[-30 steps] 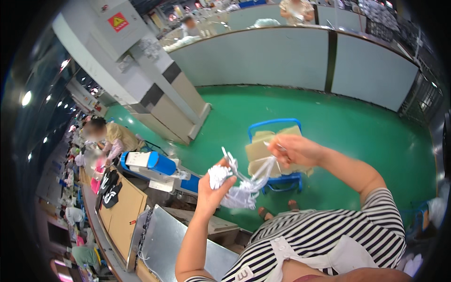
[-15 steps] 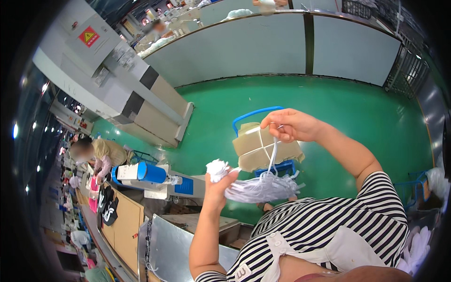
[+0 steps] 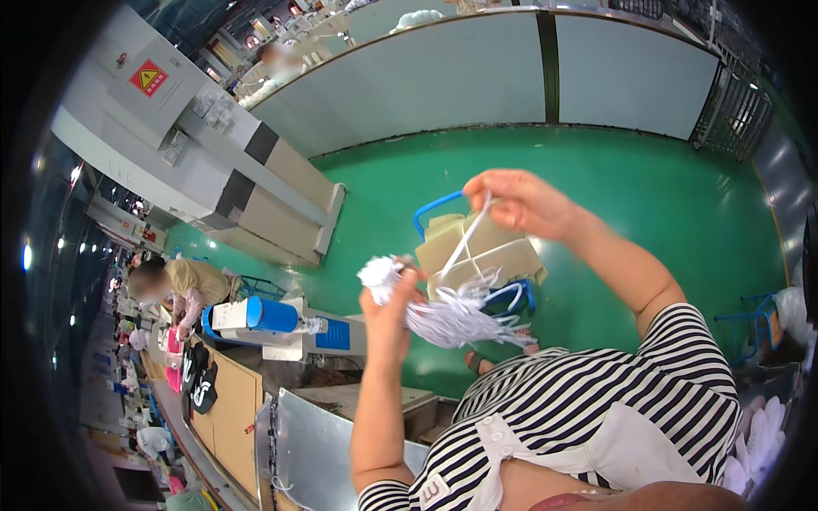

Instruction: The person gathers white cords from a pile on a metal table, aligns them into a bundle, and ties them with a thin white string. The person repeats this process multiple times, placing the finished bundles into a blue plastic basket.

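My left hand (image 3: 388, 319) is closed around a bundle of white fabric cords (image 3: 469, 315). Gathered ends stick up above the fist, and the long loose ends hang out to the right. My right hand (image 3: 524, 203), higher and farther right, pinches one white cord between thumb and fingers. That cord runs taut and slanting from the pinch down to the bundle near my left hand. Beneath the cords stands a blue-framed chair with a beige padded seat (image 3: 498, 251) tied round with white straps.
A sheet-metal worktop (image 3: 315, 443) lies at the lower left, beside a blue and white machine (image 3: 273, 315). A co-worker (image 3: 192, 285) bends over a table farther left. White gloves (image 3: 758, 447) are piled at lower right. A pillar (image 3: 213, 170) and a long partition (image 3: 409, 85) stand beyond.
My right hand has moved up and slightly left, and the cord in it has gone from hanging slack to stretched straight. My left hand with the bundle has risen a little.
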`<state>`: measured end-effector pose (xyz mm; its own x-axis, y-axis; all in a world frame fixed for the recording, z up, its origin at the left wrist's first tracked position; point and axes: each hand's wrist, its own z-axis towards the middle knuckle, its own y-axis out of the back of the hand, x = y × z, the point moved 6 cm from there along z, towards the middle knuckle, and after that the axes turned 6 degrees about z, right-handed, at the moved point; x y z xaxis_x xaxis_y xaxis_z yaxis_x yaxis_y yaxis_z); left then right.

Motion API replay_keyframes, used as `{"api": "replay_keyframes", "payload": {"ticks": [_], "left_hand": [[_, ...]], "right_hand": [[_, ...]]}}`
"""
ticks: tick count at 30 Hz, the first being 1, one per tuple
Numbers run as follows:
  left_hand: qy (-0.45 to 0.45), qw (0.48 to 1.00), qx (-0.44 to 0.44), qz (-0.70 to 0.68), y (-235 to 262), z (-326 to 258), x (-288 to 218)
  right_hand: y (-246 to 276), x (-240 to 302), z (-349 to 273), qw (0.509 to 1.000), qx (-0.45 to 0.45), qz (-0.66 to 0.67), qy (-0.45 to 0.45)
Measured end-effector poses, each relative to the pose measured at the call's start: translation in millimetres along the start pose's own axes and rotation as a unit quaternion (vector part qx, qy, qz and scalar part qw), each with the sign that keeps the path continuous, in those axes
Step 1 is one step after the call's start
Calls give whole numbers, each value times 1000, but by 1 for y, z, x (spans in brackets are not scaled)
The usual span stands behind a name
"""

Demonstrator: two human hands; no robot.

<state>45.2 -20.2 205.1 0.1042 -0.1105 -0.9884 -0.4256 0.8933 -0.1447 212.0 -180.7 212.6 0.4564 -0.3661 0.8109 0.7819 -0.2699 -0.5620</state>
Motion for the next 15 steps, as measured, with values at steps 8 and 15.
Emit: {"api": "replay_keyframes", "payload": {"ticks": [8,15], "left_hand": [[-173,981,-71,-56,18,31,-102],[-259,960,-10,-102,-42,62,-181]], "right_hand": [[51,-12,-37,635,-120,-752,-134],[-89,-67,10,709,115,-619,317]]}}
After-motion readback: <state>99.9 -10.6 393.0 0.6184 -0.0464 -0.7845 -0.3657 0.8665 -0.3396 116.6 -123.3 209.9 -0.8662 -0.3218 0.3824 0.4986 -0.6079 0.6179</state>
